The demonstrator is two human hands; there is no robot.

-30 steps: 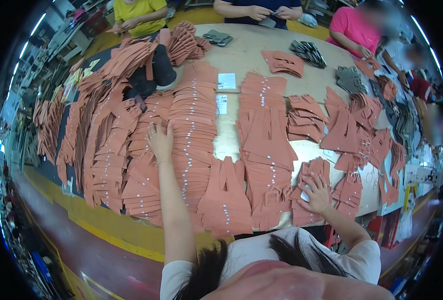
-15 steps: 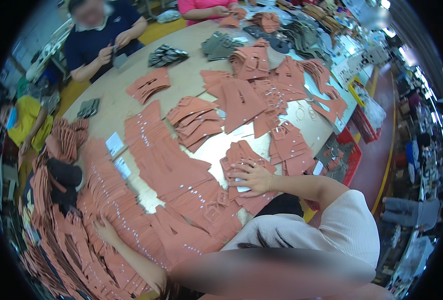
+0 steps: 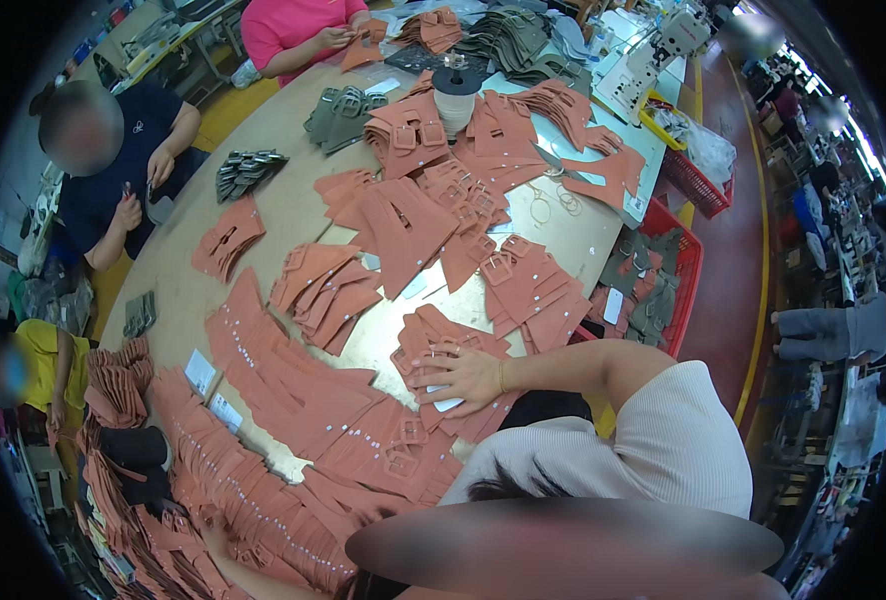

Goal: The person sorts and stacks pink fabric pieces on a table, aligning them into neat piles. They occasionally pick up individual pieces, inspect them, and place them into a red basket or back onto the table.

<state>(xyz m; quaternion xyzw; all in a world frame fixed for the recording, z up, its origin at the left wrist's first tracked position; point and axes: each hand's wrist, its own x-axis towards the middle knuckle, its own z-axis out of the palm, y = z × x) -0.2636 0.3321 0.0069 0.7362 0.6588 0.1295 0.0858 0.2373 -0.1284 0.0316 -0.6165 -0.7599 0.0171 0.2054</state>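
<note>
Salmon-coloured flat pieces with buckles (image 3: 448, 328) lie stacked beneath my right hand (image 3: 463, 378), its fingers spread wide across them, a small white object (image 3: 446, 405) partly showing under the palm. My left hand (image 3: 213, 530), blurred, reaches over a long overlapping row of salmon pieces (image 3: 263, 480); how its fingers stand I cannot tell. Beyond my right hand, to its right, sits a red plastic basket (image 3: 692, 290); farther ahead stands a white thread cone (image 3: 456, 108). Across the table, co-workers in navy (image 3: 108, 180) and bright pink (image 3: 288, 35) handle pieces.
</note>
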